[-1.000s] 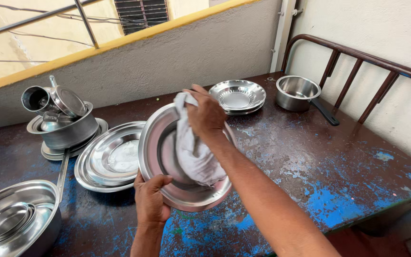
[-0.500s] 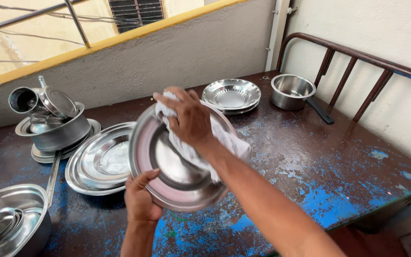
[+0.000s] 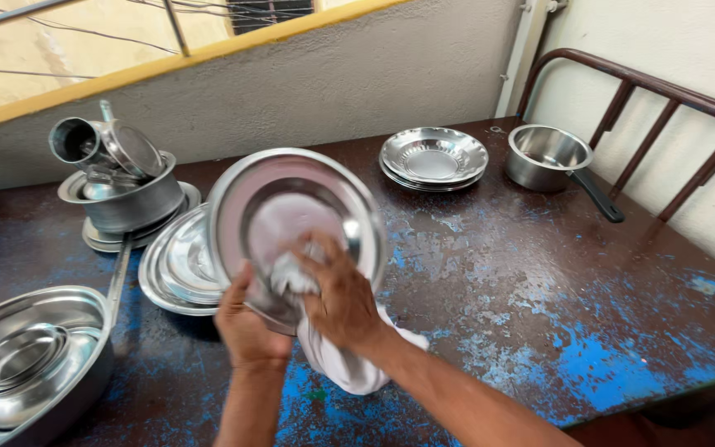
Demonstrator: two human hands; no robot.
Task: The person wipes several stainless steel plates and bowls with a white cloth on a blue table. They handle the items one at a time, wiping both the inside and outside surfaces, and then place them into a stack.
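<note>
steel plate (image 3: 291, 207) tilted, likely light, stiff, slick; grip rim at 6 o'clock | left hand (image 3: 250, 331) fingers clamp rim | right hand (image 3: 345, 302) fingers bunch white cloth (image 3: 341, 364), soft

Worn blue-and-brown painted table (image 3: 589, 331): round steel plate (image 3: 295, 223) held tilted above the near centre. Stack of flat steel plates (image 3: 177, 269) on the table just behind and left of it. Steel pots piled on plates (image 3: 122, 194) at far left. Large steel bowl holding smaller bowls (image 3: 26, 364) at near left. Stacked shallow steel dishes (image 3: 434, 157) at far centre; steel saucepan with dark handle (image 3: 549, 157) to their right.
</note>
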